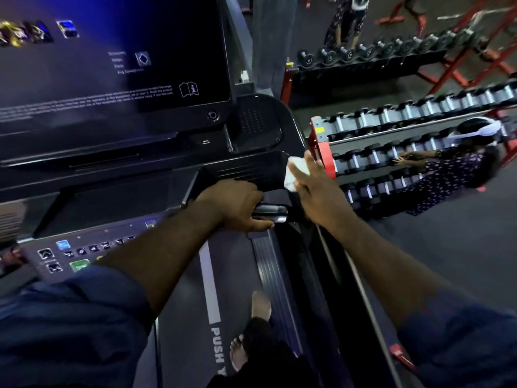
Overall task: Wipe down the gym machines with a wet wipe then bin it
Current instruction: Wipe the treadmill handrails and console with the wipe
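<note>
The wipe [296, 170] is pressed on the treadmill [251, 166] by straight fingers of the right hand [317, 191]; the handle [272, 214] is gripped by the left hand [235, 205]. Not pinched, the wipe could be dropped.

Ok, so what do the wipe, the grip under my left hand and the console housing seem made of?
The wipe: soft white nonwoven cloth or paper, matte, crumpled in folds. The grip: probably polished metal, possibly chromed plastic; it shows bright glints. The console housing: black moulded plastic, slight sheen, with ribbed vent slots.
</note>
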`<act>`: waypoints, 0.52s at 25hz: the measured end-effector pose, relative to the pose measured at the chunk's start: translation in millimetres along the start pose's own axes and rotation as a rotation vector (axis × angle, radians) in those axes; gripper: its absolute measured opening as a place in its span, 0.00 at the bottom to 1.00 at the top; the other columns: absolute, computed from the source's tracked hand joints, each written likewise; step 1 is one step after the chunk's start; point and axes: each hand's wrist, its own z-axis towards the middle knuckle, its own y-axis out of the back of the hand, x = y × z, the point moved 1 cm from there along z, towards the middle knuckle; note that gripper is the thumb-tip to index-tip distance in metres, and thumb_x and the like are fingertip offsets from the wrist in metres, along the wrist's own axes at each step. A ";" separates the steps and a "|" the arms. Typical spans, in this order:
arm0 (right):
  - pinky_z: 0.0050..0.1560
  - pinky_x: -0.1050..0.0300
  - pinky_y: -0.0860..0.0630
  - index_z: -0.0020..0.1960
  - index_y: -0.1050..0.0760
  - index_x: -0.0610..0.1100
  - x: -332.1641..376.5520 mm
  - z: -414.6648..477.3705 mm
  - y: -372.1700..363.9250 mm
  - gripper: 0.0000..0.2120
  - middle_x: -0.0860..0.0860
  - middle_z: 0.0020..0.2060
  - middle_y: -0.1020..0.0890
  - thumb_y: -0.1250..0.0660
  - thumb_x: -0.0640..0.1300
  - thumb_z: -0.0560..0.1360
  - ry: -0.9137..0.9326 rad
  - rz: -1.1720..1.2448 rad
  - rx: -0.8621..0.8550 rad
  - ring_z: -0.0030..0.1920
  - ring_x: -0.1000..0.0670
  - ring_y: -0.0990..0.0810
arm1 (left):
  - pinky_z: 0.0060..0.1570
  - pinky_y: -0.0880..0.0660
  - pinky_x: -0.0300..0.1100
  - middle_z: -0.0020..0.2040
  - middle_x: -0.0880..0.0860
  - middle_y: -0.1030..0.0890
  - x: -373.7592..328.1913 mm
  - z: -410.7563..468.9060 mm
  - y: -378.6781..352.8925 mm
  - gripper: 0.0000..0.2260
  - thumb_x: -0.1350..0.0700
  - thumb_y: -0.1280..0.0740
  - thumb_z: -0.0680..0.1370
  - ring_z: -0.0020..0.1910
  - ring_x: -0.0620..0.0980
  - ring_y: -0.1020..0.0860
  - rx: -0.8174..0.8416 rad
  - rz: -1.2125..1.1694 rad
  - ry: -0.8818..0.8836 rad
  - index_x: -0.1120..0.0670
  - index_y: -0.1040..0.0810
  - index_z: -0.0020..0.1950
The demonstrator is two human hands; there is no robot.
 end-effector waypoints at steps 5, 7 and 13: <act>0.76 0.41 0.33 0.84 0.44 0.52 7.7 -30.6 0.6 0.26 0.46 0.84 0.47 0.45 0.47 0.87 -0.105 0.029 -0.063 0.82 0.41 0.42 | 0.44 0.27 0.47 0.51 0.49 0.21 -3.4 -3.5 0.5 0.26 0.26 0.38 0.74 0.50 0.53 0.21 -0.043 0.009 0.014 0.48 0.23 0.51; 0.72 0.42 0.30 0.84 0.44 0.52 3.1 -76.3 -3.2 0.26 0.47 0.84 0.46 0.45 0.47 0.87 -0.141 0.049 -0.072 0.80 0.41 0.37 | 0.46 0.25 0.48 0.52 0.50 0.20 -5.1 -2.7 1.0 0.27 0.25 0.39 0.74 0.51 0.54 0.21 -0.048 0.026 0.016 0.49 0.22 0.53; 0.78 0.46 0.37 0.84 0.45 0.54 -11.4 -14.3 -0.9 0.27 0.45 0.84 0.46 0.44 0.48 0.87 -0.137 0.086 -0.029 0.80 0.38 0.37 | 0.53 0.25 0.51 0.54 0.50 0.22 -2.5 3.2 -1.1 0.29 0.27 0.35 0.72 0.54 0.54 0.23 -0.076 -0.077 -0.024 0.51 0.24 0.57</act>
